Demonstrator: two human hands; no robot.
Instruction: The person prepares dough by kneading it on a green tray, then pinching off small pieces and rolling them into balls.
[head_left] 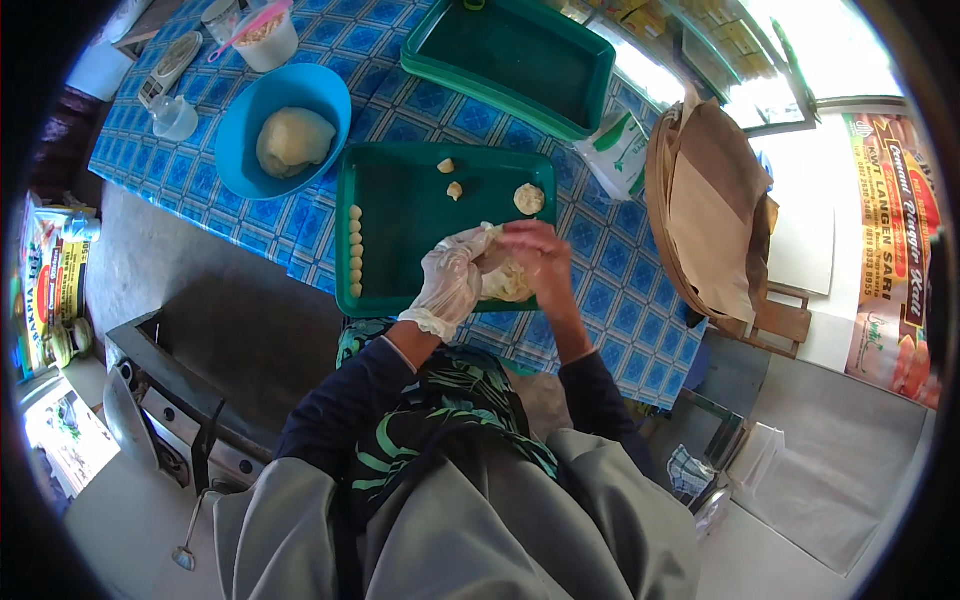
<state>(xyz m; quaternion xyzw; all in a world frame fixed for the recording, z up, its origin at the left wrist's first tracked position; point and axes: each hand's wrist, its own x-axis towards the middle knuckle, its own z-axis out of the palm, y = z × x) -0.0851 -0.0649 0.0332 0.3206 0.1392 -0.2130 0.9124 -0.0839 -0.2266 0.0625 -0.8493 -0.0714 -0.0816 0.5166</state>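
A clear plastic glove covers my left hand [452,280], which is over the near part of a green tray [385,165]. My right hand [540,260] is bare, and its bent fingers meet the gloved fingertips. Both hands look closed, but what lies between them is hidden. Beneath my right hand is a pale crumpled lump [508,283]; whether it is dough or plastic I cannot tell. Several small dough balls [355,245] line the tray's left side. Two small dough pieces [454,190] sit toward the back, and a round dough piece [528,199] lies at the right.
Left of the tray, a blue basin [232,150] holds a large dough mass [295,142]. Stacked green trays [510,65] stand behind. To the right are a white packet [615,155] and a round woven tray [670,210] with brown paper. A stove [200,430] is at lower left.
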